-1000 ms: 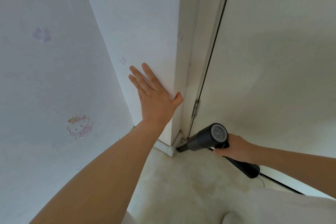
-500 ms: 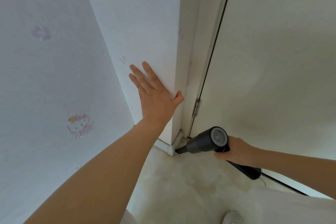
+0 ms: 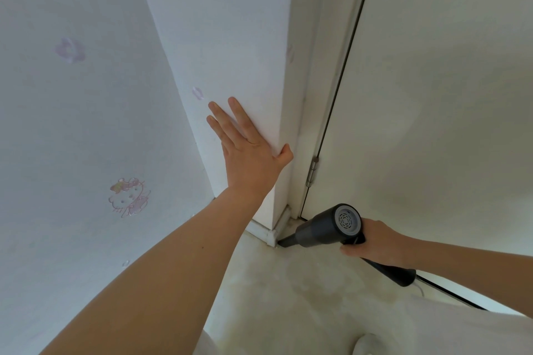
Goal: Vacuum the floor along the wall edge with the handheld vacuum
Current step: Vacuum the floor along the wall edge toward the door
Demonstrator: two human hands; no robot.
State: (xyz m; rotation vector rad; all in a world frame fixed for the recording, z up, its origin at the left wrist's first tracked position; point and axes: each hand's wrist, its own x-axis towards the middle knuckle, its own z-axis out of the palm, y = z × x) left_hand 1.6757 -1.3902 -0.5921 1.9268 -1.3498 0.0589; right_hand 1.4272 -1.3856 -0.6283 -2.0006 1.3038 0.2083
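Note:
My right hand grips the handle of a dark grey handheld vacuum. Its narrow nozzle points left and down, with the tip touching the floor at the outer corner of the white baseboard. The round vented rear cap faces the camera. My left hand lies flat on the white wall, fingers spread, thumb hooked around the wall's corner edge. It holds nothing.
A white door with a metal hinge stands right of the corner. The left wall carries pale cartoon stickers. The beige floor stretches toward me. A thin cord trails from the vacuum handle.
The vacuum has slid left and slightly toward me along the floor, its nozzle tip now at the baseboard corner. My left hand stays on the wall.

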